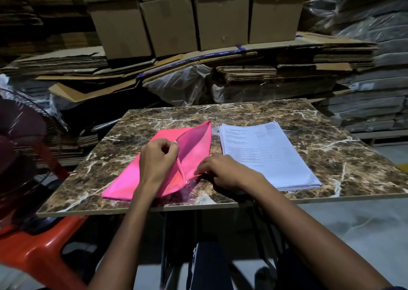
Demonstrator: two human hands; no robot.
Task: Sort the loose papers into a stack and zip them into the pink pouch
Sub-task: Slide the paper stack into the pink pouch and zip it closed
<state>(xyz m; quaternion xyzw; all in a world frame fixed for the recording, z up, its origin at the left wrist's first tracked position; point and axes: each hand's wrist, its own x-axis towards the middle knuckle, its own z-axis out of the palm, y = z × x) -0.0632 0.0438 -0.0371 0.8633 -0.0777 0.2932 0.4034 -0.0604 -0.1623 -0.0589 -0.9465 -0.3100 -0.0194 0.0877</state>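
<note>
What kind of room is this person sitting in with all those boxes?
It looks like a storeroom or warehouse. Sealed cardboard boxes are stacked behind the marble-patterned table, flattened cardboard lies piled beneath them, and plastic-wrapped bundles are stacked on the right.

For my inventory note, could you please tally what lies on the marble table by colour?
Pink: 1, the pouch, mouth held open by the left hand and right hand.
White: 1, the paper stack, beside the pouch.
Total: 2.
</note>
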